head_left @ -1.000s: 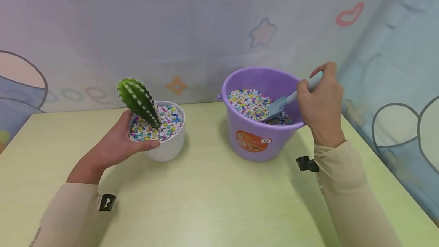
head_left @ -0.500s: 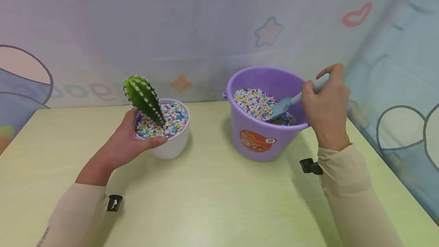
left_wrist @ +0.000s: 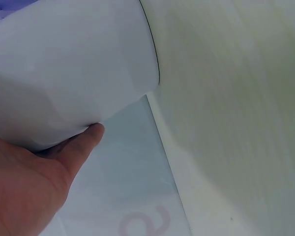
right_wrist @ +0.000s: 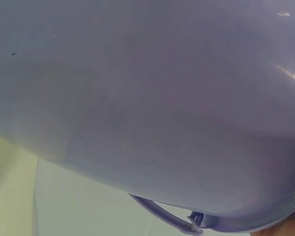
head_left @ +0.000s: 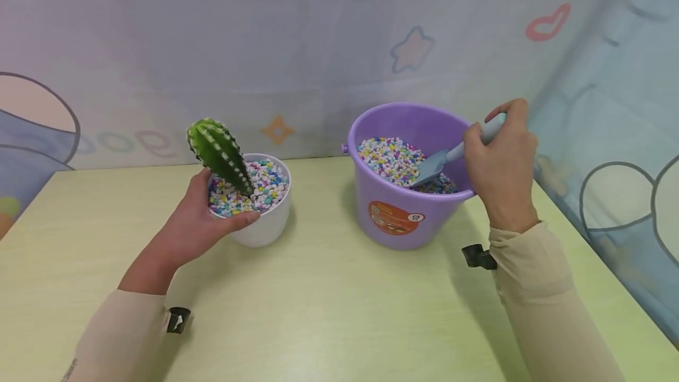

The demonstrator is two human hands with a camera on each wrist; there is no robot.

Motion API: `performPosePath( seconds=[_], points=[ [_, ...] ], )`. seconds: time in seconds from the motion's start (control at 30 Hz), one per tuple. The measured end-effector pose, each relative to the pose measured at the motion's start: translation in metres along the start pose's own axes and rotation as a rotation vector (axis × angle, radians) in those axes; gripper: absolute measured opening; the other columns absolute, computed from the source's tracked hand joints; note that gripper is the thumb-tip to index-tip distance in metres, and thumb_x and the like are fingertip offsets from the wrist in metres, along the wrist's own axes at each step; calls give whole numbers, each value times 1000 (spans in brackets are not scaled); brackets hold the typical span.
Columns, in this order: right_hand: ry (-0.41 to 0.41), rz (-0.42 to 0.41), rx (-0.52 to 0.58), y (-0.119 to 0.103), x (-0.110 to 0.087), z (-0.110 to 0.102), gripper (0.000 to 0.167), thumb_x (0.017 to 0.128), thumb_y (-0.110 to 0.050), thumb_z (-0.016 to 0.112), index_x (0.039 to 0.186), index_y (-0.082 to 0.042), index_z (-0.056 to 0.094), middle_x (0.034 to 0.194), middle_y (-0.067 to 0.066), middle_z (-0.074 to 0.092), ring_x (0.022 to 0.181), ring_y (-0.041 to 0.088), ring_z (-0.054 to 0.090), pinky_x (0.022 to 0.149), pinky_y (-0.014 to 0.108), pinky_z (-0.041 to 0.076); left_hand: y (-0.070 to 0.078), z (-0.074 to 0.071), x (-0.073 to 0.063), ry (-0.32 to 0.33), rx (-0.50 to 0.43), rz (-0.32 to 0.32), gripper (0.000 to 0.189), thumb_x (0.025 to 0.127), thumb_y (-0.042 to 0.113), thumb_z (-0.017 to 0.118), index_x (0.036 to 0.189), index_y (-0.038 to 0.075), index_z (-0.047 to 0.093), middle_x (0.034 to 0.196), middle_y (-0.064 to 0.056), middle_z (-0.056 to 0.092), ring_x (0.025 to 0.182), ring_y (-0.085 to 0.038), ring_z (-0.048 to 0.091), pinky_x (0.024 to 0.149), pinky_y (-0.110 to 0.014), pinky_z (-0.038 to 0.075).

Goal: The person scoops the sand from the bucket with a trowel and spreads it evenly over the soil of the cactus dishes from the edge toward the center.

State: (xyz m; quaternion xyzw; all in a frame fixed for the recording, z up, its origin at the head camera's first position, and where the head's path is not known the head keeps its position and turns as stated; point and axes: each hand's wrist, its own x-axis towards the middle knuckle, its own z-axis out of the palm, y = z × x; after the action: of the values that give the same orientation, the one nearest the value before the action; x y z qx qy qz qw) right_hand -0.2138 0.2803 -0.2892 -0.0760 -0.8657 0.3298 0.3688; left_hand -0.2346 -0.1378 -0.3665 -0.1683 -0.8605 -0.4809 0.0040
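My left hand (head_left: 198,223) grips a white flowerpot (head_left: 267,229), thumb across its near side and the other fingers hidden around the far left. Multicoloured pebbles (head_left: 270,184) fill the pot nearly to its rim, and a green cactus (head_left: 218,152) leans left out of them. In the left wrist view, a finger (left_wrist: 86,142) lies against the smooth pot wall. On the right, my right hand (head_left: 504,173) holds the handle of a light blue toy shovel (head_left: 432,167). Its blade rests tip-down in the pebbles inside a purple bucket (head_left: 435,217).
The bucket's own handle (right_wrist: 162,215) hangs at its far side in the right wrist view. Both containers stand toward the back of a pale wooden table (head_left: 318,311). Behind them hangs a printed cloth (head_left: 212,46), with another side of it (head_left: 620,134) at right.
The head view has shifted slightly. Both hands keep their holds, and the shovel stays at the same place in the bucket.
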Motion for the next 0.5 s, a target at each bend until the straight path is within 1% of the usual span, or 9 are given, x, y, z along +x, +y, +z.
performPosePath(
  seconds=[0.17,0.3,0.5],
  points=[
    [5,5,-10,0,0,0,17,94,-21,45,105,-8,44,54,11,52,43,24,49,38,28,35,2,1,-1,8,18,4,95,82,34,82,150,5,22,142,-18,31,128,-33,37,103,-51,31],
    [-2,6,-7,-1,0,0,17,95,-21,45,105,-8,44,55,13,53,44,24,50,38,27,35,3,2,0,13,5,20,91,82,31,82,148,4,25,139,-18,34,125,-31,40,102,-50,32],
    [-6,6,-1,-1,0,0,18,95,-21,45,105,-7,43,58,12,55,46,24,51,39,26,36,5,2,-1,14,1,10,94,82,32,82,149,3,23,140,-18,32,127,-32,38,103,-51,31]
  ],
)
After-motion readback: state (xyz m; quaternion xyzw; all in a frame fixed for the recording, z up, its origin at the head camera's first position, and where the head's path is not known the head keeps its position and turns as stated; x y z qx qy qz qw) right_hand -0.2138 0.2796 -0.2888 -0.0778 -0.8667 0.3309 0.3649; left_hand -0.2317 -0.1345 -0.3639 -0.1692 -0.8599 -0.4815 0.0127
